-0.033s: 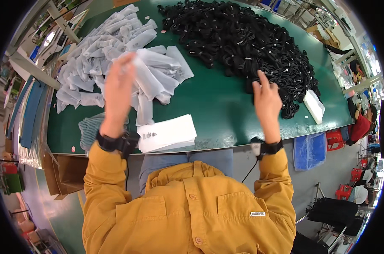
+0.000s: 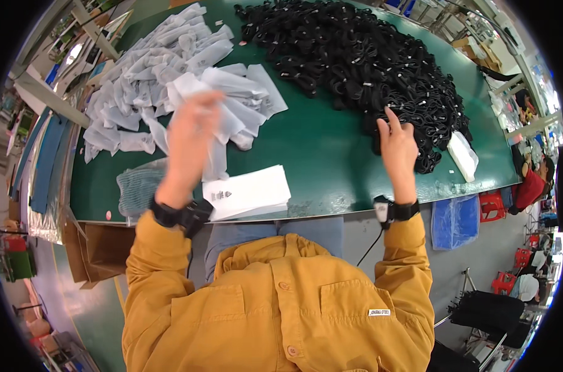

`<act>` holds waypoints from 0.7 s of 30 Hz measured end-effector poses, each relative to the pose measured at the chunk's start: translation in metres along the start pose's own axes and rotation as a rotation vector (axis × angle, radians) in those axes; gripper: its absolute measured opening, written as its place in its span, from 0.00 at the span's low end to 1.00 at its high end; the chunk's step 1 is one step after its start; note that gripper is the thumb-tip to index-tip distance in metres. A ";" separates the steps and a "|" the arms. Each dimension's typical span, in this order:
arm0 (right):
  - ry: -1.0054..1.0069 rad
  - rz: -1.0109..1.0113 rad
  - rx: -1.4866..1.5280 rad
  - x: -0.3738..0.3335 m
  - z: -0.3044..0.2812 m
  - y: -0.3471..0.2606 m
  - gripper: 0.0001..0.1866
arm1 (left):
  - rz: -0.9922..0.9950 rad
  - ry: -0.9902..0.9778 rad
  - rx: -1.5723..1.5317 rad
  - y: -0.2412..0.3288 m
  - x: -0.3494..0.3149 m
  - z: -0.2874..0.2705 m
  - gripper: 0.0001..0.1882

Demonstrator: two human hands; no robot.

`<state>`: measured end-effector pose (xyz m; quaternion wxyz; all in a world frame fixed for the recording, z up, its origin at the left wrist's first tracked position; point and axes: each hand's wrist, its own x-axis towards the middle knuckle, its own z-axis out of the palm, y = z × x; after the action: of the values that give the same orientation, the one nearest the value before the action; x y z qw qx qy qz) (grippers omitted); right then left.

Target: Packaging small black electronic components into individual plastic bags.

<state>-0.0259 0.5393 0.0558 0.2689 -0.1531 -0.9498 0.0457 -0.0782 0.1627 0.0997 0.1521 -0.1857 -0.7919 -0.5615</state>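
Smeared by motion, my left hand (image 2: 195, 133) is over the near right edge of a heap of filled, whitish translucent bags (image 2: 151, 68). Whether its fingers hold a bag cannot be made out. My right hand (image 2: 397, 149) reaches to the near edge of a large pile of black bundled cords (image 2: 350, 53). Its thumb and forefinger stand apart beside the bundles, and nothing shows between them. A stack of flat white bags (image 2: 250, 192) with small dark print lies at the table's near edge, between my forearms.
The green table (image 2: 319, 155) spans the view. Near its left front corner is a bluish ribbed clear bag (image 2: 142, 186). A white packet (image 2: 462, 158) lies right of the cords. Below the edge are a blue bin (image 2: 455, 220), a red stool (image 2: 491, 206) and a cardboard box (image 2: 105, 251).
My left hand has moved to the right and a little nearer, away from the middle of the bag heap. My right hand has barely shifted at the cord pile's edge.
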 end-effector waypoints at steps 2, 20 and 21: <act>-0.034 0.037 -0.016 0.001 0.018 0.025 0.15 | -0.027 -0.287 0.038 -0.008 -0.044 0.027 0.10; -0.357 -0.164 0.942 -0.099 -0.003 -0.050 0.17 | 0.158 -0.303 0.419 -0.028 -0.115 0.081 0.08; -0.350 -0.275 0.892 -0.102 -0.003 -0.055 0.18 | 0.163 -0.292 0.426 -0.024 -0.114 0.081 0.08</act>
<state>0.0433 0.4547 0.0170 0.1481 0.1136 -0.8800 0.4368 0.0087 0.2183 0.0018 0.1166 -0.2920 -0.8880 -0.3355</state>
